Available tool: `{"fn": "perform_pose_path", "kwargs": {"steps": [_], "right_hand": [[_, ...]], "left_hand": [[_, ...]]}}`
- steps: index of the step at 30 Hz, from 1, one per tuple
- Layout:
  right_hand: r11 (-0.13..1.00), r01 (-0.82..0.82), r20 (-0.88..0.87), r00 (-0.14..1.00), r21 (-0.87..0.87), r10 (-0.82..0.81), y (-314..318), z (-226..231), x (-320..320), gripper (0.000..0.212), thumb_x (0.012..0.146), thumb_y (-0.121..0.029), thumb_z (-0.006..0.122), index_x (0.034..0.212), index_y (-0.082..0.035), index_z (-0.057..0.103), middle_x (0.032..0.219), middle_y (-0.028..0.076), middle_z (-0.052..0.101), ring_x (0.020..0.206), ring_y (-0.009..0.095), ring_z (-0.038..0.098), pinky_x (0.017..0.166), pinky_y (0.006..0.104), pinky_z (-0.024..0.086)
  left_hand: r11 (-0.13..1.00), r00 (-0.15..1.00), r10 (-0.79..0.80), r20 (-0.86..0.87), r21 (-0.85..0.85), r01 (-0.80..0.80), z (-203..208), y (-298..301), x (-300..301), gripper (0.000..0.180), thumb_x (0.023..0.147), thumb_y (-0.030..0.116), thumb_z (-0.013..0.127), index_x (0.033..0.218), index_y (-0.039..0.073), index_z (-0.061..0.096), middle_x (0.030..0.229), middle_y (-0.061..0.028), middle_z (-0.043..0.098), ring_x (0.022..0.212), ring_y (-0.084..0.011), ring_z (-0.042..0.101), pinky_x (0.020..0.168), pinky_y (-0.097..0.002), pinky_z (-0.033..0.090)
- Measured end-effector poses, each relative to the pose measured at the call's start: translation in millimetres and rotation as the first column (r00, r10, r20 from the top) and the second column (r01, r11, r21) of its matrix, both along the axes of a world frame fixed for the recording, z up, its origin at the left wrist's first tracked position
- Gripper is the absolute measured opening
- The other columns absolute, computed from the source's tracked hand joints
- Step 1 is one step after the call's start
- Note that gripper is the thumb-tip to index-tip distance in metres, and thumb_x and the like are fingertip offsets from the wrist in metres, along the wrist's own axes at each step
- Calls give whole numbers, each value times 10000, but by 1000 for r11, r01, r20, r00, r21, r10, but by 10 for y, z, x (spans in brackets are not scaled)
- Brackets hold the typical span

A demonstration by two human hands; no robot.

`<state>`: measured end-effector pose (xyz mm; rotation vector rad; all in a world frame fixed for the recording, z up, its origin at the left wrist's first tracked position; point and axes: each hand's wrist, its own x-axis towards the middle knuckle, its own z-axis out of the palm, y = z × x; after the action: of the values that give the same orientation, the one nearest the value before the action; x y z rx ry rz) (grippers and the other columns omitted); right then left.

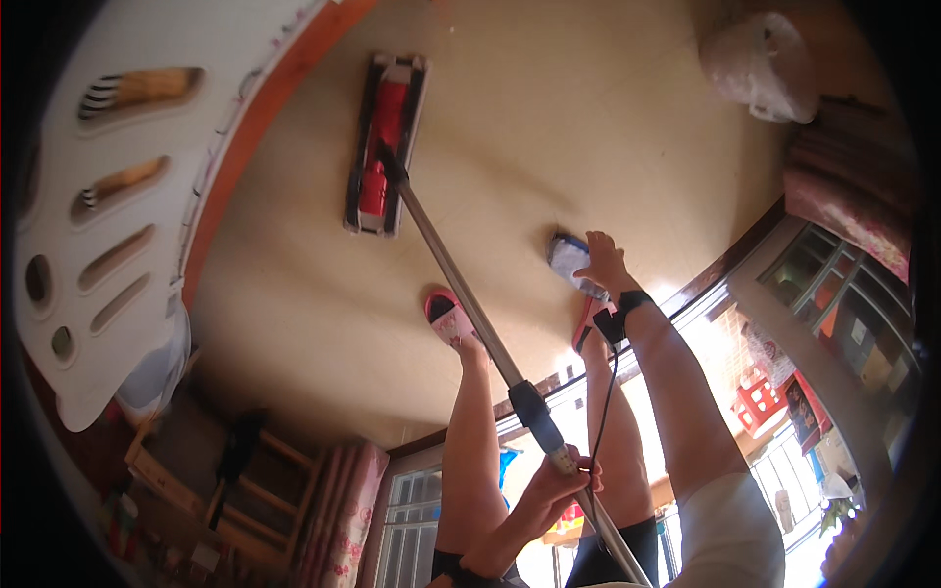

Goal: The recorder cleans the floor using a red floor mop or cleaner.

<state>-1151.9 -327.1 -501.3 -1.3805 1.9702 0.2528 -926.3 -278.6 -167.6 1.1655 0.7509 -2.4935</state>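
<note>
My left hand (pixel 551 495) is wrapped round the pole (pixel 456 265) of a flat mop, below its dark grey collar. The long mop head (pixel 385 147), red on top with a pale pad showing at the edges, lies on the floor at the far left end of the pole. My right hand (pixel 605 263) reaches forward with its fingers apart. Its thumb overlaps a blue and greyish-white oblong thing (pixel 571 260), whose kind I cannot make out; whether they touch I cannot tell. A black band (pixel 632 301) and a thin cable are at my right wrist.
My feet in pink slippers (pixel 448 316) stand on the beige floor (pixel 588 127). A white slotted plastic panel (pixel 127 235) with an orange edge rises at the left. A whitish plastic bag (pixel 765 69) stands at the far right. Glazed doors (pixel 833 304) and curtains line the near side.
</note>
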Motion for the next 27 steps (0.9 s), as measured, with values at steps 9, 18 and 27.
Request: {"fn": "perform_pose_path", "kwargs": {"steps": [9, 18, 27], "right_hand": [[971, -98, -20, 994, 219, 104, 1193, -305, 286, 229, 789, -85, 474, 992, -37, 568, 1061, 169, 473, 997, 326, 482, 821, 464, 438], [955, 209, 202, 946, 211, -252, 1988, 306, -296, 236, 684, 67, 514, 906, 37, 442, 1016, 304, 405, 831, 466, 552, 730, 460, 485], [717, 273, 280, 787, 641, -550, 1810, 1701, -955, 250, 737, -192, 521, 798, 32, 616, 666, 148, 643, 580, 222, 634, 527, 314, 509]], "left_hand": [[997, 988, -80, 133, 24, 78, 9, 15, -4, 290, 817, -32, 524, 1028, 118, 393, 1149, -222, 485, 952, -309, 581, 809, -387, 469], [985, 973, -157, 167, -48, 167, 208, -21, 2, 215, 847, 27, 501, 1012, 103, 388, 1057, -261, 549, 879, -260, 616, 798, -341, 490], [920, 909, -329, 257, -132, 370, 702, 152, -150, 195, 831, 99, 581, 987, 58, 472, 983, -108, 582, 957, -247, 592, 826, -397, 495]]}}
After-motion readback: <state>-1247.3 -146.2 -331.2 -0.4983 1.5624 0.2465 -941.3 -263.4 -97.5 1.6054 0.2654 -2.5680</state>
